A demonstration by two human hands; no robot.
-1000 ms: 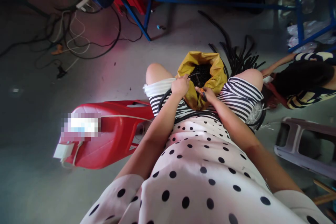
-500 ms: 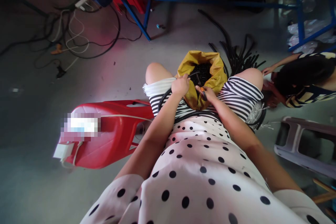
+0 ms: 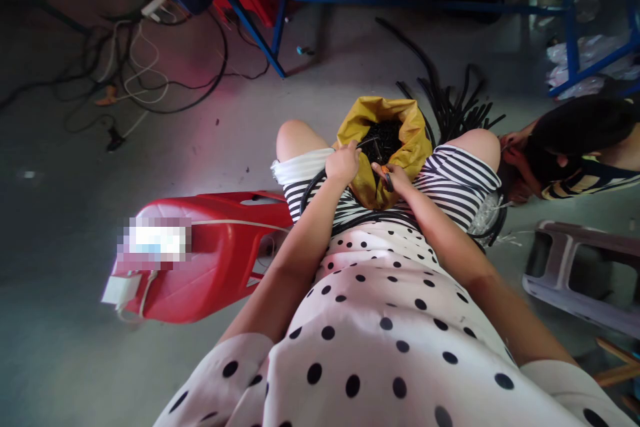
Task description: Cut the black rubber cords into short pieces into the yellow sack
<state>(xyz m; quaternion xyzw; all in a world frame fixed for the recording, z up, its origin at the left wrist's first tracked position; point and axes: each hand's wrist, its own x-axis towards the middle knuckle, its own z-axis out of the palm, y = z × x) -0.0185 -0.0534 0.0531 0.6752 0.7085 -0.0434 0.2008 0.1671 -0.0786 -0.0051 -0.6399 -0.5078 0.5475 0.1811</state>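
Both hands work at the yellow bag (image 3: 417, 140): my left hand (image 3: 343, 163) pinches black tubing (image 3: 367, 142), my right hand (image 3: 397, 179) grips an orange-handled cutter (image 3: 386, 177). Fingers so near the blades risk a nick; the unsupported bag could tip off my lap.

Left hand (image 3: 343, 163) grips black tubing (image 3: 367, 143) at yellow bag (image 3: 413, 139) rim | right hand (image 3: 399, 179) closed on orange-handled tool (image 3: 386, 177) | red stool (image 3: 210, 250) left | second person (image 3: 575, 147) far right
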